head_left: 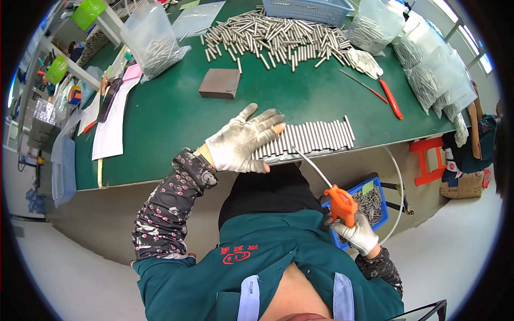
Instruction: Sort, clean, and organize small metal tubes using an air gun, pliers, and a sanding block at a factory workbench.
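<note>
My left hand (243,136), in a worn white glove with bare fingertips, lies flat with fingers spread over the left end of a row of metal pins (316,136). The pins lie side by side along the table's front edge. My right hand (360,234), also gloved, is wrapped round an orange air blow gun (342,204). Its thin metal nozzle reaches up and left, its tip close to the front of the row. A pale hose (399,192) curves beside the gun, its joint hidden by my hand.
A brown block (220,83) rests on the green table (171,117). Beyond lie a big pile of pins (278,35) and a blue basket (308,9). Bags of pins (428,69) and a red-handled tool (391,99) are right. A blue bin (383,214) and red stool (426,160) stand below.
</note>
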Available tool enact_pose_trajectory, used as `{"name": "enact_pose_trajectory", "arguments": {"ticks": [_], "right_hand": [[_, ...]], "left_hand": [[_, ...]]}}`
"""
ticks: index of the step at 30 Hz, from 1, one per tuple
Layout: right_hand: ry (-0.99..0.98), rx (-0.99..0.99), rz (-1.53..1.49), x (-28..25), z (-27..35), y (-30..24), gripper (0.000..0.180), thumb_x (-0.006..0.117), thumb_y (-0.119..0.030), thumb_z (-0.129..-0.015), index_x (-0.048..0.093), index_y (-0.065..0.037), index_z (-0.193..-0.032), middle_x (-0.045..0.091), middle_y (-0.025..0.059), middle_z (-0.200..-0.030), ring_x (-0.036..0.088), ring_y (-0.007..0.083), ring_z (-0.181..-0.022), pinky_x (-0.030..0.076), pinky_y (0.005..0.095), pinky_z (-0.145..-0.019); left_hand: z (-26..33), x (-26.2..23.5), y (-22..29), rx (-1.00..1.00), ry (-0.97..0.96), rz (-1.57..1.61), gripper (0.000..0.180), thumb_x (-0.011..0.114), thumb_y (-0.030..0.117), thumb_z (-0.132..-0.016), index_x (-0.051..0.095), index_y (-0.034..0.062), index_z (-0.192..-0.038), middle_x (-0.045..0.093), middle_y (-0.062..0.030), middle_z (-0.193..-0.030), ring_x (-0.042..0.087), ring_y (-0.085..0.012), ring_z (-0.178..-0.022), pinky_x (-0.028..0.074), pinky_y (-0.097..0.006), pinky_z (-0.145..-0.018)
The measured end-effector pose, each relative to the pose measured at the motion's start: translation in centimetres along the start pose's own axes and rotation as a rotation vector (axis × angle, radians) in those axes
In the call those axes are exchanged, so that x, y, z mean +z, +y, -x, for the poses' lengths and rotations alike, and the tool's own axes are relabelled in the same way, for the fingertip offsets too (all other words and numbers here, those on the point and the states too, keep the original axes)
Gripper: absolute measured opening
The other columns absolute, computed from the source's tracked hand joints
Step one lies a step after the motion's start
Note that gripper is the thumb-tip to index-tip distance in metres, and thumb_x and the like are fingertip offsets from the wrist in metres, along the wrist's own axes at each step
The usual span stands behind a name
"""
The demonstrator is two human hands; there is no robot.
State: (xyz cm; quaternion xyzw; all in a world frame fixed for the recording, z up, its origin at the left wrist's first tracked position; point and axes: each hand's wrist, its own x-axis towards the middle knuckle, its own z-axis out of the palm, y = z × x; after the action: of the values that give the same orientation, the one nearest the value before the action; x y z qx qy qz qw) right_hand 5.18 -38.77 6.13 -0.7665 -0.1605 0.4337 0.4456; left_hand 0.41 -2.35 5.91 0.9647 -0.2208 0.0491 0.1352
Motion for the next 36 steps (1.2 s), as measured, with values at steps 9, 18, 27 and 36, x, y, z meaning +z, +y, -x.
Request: {"name": "enact_pose_trajectory", "arguments": {"ticks": [9, 18, 27, 36], "right_hand": [[0.157, -0.114, -0.054, -3.7, 0.1, -1.9, 0.033, 0.066, -0.017, -0.079, 0.058, -0.003, -0.108, 0.063, 0.0044, -0.078, 0.058, 0.0103, -0.07, 0.048, 0.0239, -0.065], [0.693, -0.241, -0.068, -18.0, -9.4, -7.2, 0.037, 0.06, -0.029, -0.083, 0.056, -0.005, -0.11, 0.056, 0.0025, -0.075, 0.053, 0.0099, -0.053, 0.044, 0.0251, -0.045], [0.912, -0.133, 0.257, -26.4, -18.4, -4.0, 0.054, 0.053, -0.011, -0.075, 0.049, -0.01, -0.129, 0.055, 0.0071, -0.067, 0.052, 0.0155, -0.05, 0.045, 0.0312, -0.045], [0.988, -0.13, 0.824, -22.6, -16.2, -5.8, 0.049, 0.06, -0.03, -0.077, 0.056, -0.009, -0.121, 0.063, 0.019, -0.102, 0.063, 0.0305, -0.09, 0.048, 0.0391, -0.079]], "left_hand": [[-0.4, -0.2, 0.4, 0.013, -0.012, -0.055, 0.085, 0.041, 0.069, -0.082, 0.035, 0.0048, -0.137, 0.04, -0.0191, -0.138, 0.031, -0.0371, -0.132, 0.015, -0.051, -0.11], [2.5, -2.8, 1.0, -0.187, 0.371, 0.002, 0.076, 0.041, 0.064, -0.086, 0.042, 0.0046, -0.133, 0.044, -0.0198, -0.134, 0.038, -0.0375, -0.127, 0.026, -0.047, -0.107], [8.0, -2.2, 2.3, -0.564, 0.578, -0.041, 0.045, 0.069, 0.021, -0.074, 0.058, 0.0015, -0.112, 0.058, -0.016, -0.114, 0.056, -0.0329, -0.104, 0.044, -0.041, -0.089], [5.6, -2.1, 4.7, -0.548, 0.345, -0.158, 0.052, 0.071, 0.039, -0.069, 0.06, 0.0036, -0.106, 0.06, -0.0107, -0.097, 0.055, -0.0288, -0.095, 0.041, -0.042, -0.083]]}}
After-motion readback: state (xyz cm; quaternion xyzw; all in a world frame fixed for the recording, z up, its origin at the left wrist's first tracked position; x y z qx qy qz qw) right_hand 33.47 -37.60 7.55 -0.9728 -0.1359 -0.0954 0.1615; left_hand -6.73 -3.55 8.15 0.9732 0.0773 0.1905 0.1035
